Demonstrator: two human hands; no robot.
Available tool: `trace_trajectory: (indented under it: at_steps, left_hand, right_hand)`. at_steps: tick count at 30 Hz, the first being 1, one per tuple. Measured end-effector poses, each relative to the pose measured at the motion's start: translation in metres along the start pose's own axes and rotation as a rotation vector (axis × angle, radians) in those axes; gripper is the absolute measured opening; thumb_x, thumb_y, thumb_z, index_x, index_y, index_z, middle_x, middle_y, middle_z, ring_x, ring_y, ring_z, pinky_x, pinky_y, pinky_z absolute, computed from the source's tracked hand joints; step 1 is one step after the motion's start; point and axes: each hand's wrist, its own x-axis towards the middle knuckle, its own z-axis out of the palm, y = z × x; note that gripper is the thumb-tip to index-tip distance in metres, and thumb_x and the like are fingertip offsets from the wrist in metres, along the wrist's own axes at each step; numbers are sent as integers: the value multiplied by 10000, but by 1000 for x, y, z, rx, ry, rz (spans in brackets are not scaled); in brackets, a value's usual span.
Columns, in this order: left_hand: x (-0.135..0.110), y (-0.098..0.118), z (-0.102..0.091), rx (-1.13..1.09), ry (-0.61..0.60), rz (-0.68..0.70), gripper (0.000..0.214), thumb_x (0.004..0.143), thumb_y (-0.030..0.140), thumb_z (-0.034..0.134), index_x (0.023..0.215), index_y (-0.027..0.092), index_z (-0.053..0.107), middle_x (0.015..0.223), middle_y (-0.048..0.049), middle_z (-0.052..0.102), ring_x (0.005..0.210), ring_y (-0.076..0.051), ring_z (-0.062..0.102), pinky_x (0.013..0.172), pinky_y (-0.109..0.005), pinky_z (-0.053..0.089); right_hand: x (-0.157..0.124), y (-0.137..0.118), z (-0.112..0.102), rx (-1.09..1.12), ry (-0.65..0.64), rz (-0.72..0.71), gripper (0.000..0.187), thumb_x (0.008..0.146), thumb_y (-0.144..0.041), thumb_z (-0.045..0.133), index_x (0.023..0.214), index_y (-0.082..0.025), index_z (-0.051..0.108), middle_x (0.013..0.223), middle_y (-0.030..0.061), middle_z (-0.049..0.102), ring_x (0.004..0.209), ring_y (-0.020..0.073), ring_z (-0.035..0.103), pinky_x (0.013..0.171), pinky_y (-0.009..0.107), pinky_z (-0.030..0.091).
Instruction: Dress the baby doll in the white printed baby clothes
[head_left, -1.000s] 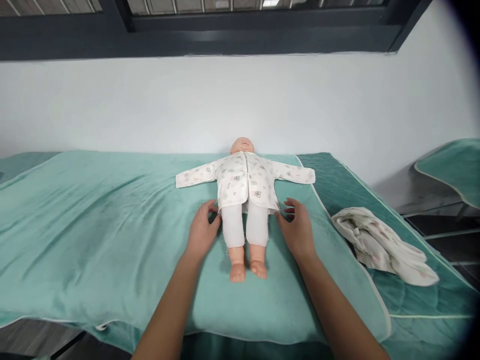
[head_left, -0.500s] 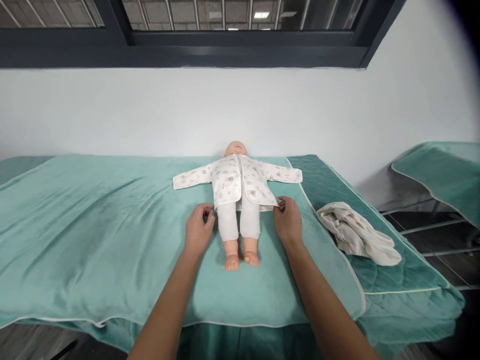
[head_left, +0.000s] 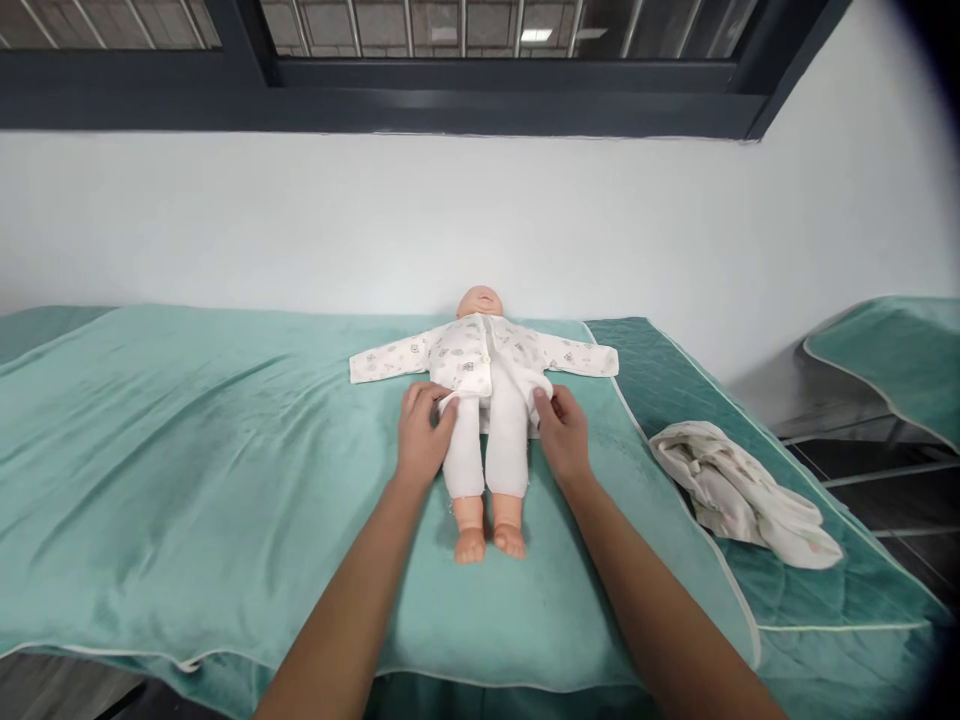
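Note:
A baby doll [head_left: 470,512] lies on its back on the green blanket, head toward the wall and bare feet toward me. It wears a white patterned jacket [head_left: 459,358], sleeves spread out to both sides. White cloth covers its legs down to the shins. My left hand [head_left: 424,428] pinches the jacket's lower hem at the left of the doll's hips. On the other side my right hand [head_left: 562,430] grips the right front hem, which is lifted and folded up. The jacket's back edge shows beneath, between the legs and at the right.
A crumpled white patterned cloth [head_left: 742,492] lies at the right on the dark green quilted mattress cover [head_left: 810,590]. The light green blanket [head_left: 187,480] spreads left. Behind stands a white wall [head_left: 360,220] under a barred window. Another green-covered surface [head_left: 900,350] stands far right.
Both hands have moved inward and taken hold of the jacket's hem. The right front panel is now lifted and bunched. The view has shifted slightly.

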Motion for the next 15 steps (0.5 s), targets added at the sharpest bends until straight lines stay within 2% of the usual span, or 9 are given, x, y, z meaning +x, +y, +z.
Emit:
trace_trajectory:
  at_steps: [3, 5, 7, 9, 11, 15]
  left_hand:
    - [2, -8, -2, -222, 135, -246, 177, 900, 377, 590, 896, 203, 619, 876, -18, 618, 824, -155, 575, 780, -297, 472]
    - [3, -15, -5, -420, 307, -417, 207, 880, 401, 612, 902, 196, 589, 825, 5, 587, 736, -121, 551, 712, -263, 460]
    - [3, -22, -8, -573, 463, -518, 241, 852, 413, 638, 908, 196, 551, 797, 26, 538, 683, -96, 523, 657, -235, 446]
    - [3, -26, -10, -629, 557, -552, 269, 840, 424, 644, 926, 201, 522, 790, 38, 506, 669, -84, 511, 641, -223, 447]
    - [2, -28, -11, -616, 593, -544, 273, 844, 413, 635, 967, 209, 501, 799, 41, 498, 685, -81, 519, 652, -219, 458]
    - [-3, -23, -14, -554, 558, -554, 246, 846, 330, 603, 1028, 218, 480, 798, 40, 517, 699, -95, 540, 641, -224, 468]
  right_hand:
    - [6, 6, -2, 329, 94, 232, 324, 860, -479, 621, 730, -211, 493, 622, -76, 409, 557, 100, 365, 525, 244, 316]
    - [8, 8, -5, 497, 150, 319, 306, 817, -463, 664, 753, -215, 497, 628, -84, 422, 531, 91, 374, 495, 231, 319]
    - [9, 7, -8, 612, 213, 364, 298, 780, -419, 699, 748, -218, 481, 640, -87, 446, 532, 86, 412, 495, 219, 357]
    - [9, 5, -12, 711, 279, 372, 300, 746, -359, 725, 727, -215, 462, 663, -82, 483, 567, 82, 471, 530, 210, 416]
    - [8, 4, -16, 793, 333, 369, 280, 726, -315, 734, 728, -208, 476, 704, -68, 528, 616, 80, 520, 560, 201, 453]
    - [5, 6, -26, 828, 356, 391, 246, 737, -295, 723, 729, -200, 496, 690, -65, 507, 577, 68, 489, 485, 180, 424]
